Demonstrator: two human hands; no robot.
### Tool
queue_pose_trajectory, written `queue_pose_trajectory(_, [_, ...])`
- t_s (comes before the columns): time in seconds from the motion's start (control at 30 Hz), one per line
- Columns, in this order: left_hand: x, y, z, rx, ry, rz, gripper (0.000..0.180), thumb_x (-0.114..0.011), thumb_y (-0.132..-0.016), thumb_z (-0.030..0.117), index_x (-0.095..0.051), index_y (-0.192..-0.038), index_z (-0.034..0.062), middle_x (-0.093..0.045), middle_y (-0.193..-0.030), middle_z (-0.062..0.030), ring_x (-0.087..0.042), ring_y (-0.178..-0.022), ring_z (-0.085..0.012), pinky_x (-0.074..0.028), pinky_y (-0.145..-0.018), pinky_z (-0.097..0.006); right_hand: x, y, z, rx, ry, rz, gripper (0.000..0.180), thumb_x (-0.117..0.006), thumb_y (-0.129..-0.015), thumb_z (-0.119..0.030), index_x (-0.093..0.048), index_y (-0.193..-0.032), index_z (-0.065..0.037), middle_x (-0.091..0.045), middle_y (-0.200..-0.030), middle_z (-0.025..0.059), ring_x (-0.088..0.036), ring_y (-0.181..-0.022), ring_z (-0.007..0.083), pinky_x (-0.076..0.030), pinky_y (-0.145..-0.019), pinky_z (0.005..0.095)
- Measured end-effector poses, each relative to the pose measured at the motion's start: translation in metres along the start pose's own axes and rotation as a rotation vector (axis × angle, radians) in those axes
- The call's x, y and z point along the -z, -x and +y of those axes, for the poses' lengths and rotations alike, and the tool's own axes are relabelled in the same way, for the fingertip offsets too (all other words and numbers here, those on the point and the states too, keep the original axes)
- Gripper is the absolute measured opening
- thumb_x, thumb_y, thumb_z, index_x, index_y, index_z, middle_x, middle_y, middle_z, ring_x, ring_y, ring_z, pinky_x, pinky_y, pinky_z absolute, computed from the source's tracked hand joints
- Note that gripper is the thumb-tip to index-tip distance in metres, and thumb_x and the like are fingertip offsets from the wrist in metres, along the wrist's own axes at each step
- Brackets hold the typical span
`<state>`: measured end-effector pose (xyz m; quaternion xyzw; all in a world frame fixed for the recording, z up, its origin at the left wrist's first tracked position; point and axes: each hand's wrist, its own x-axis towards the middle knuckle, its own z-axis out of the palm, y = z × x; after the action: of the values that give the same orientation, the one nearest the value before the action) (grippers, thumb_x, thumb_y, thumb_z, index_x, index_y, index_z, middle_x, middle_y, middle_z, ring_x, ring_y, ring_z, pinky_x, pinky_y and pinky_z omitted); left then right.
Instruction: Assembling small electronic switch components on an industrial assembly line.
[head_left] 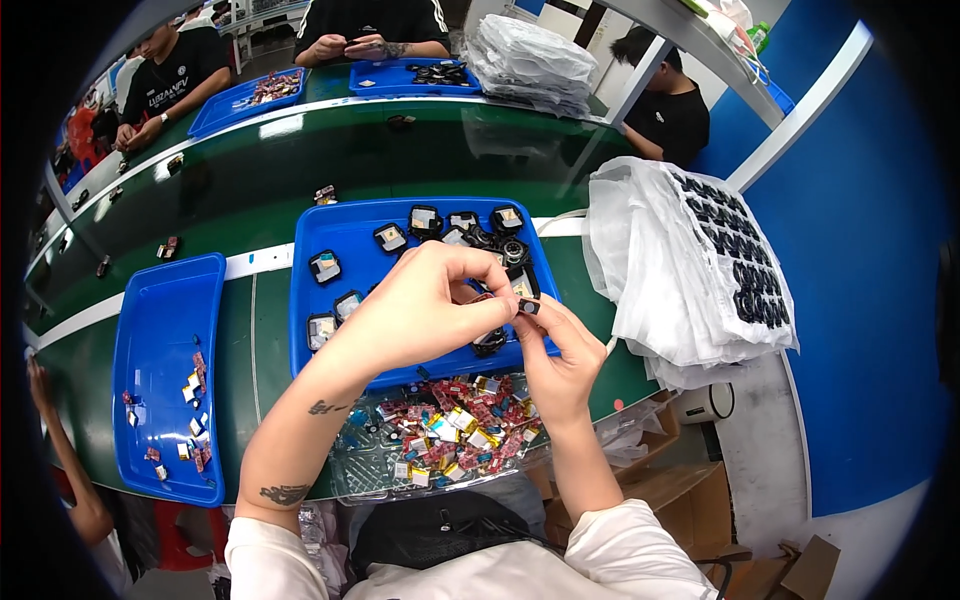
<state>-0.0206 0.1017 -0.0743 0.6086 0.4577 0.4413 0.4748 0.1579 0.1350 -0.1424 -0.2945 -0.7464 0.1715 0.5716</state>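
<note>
I held a small black part (529, 307) above the right half of the large blue tray (345, 226), beyond the pile of red boards and batteries (455, 425). My left hand (435, 295) was closed in a pinch at the part's left end; my right hand (562, 370) met it there, thumb and fingertips bearing on the part. Fingers hid the exact contact surfaces.

In my judgement, the step called for light, opposed fingertip pressure, one hand steadying while the other adjusted, with work kept over the tray to catch a dropped piece. The part's long axis ran roughly left to right, dipping slightly rightward. Its exposed end pointed right; I could not tell which end was its front.
</note>
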Motion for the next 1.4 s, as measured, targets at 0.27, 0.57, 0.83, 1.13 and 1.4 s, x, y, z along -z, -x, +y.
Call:
queue_pose_trajectory(0.27, [-0.002,-0.004,0.0,-0.031,-0.266,0.133,0.014,-0.067,-0.083,0.011,-0.066,-0.08,-0.003,-0.064,-0.07,-0.0022,-0.057,-0.062,-0.0034,-0.044,-0.054,-0.021,0.0,-0.001,-0.002,-0.023,-0.003,-0.164,0.014,-0.075,-0.074,0.002,-0.068,-0.086,0.001,-0.07,-0.084,0.0127,-0.069,-0.073,0.0225,-0.053,-0.063,0.0292])
queue_pose_trajectory(0.57, [-0.002,-0.005,0.0,-0.105,-0.385,0.234,0.017,-0.067,-0.082,0.012,-0.068,-0.08,-0.0051,-0.065,-0.063,-0.0063,-0.062,-0.058,-0.0072,-0.046,-0.051,-0.023,0.0,-0.013,0.001,0.356,0.221,-0.146,0.025,-0.077,-0.074,-0.008,-0.069,-0.096,0.0,-0.064,-0.071,0.0081,-0.059,-0.056,0.0212,-0.045,-0.051,0.0307])
queue_pose_trajectory(0.83, [-0.013,0.004,-0.003,-0.189,-0.555,0.232,0.016,-0.063,-0.075,0.014,-0.069,-0.077,-0.0006,-0.067,-0.069,-0.0179,-0.067,-0.065,-0.0333,-0.053,-0.063,-0.038,0.004,0.0,-0.009,0.201,0.084,-0.208,0.01,-0.074,-0.074,0.001,-0.067,-0.081,-0.001,-0.06,-0.06,0.0074,-0.056,-0.049,0.019,-0.041,-0.046,0.0323])
queue_pose_trajectory(1.13, [0.002,0.001,0.006,-0.235,-0.376,0.304,0.018,-0.067,-0.08,0.014,-0.069,-0.084,-0.0037,-0.067,-0.067,-0.0102,-0.064,-0.061,-0.0107,-0.05,-0.058,-0.026,0.014,-0.005,-0.013,0.103,-0.082,-0.178,0.021,-0.068,-0.075,0.003,-0.058,-0.094,0.0,-0.051,-0.084,0.0099,-0.053,-0.067,0.0153,-0.04,-0.053,0.0259])
queue_pose_trajectory(1.4, [-0.008,0.002,0.007,-0.206,-0.256,0.114,0.014,-0.068,-0.08,0.009,-0.068,-0.084,-0.005,-0.068,-0.071,-0.0065,-0.064,-0.067,-0.0096,-0.053,-0.065,-0.025,0.015,-0.013,-0.018,-0.459,-0.799,-0.22,0.045,-0.061,-0.088,-0.002,-0.048,-0.131,0.006,-0.051,-0.125,0.0147,-0.063,-0.092,0.015,-0.058,-0.068,0.0264])
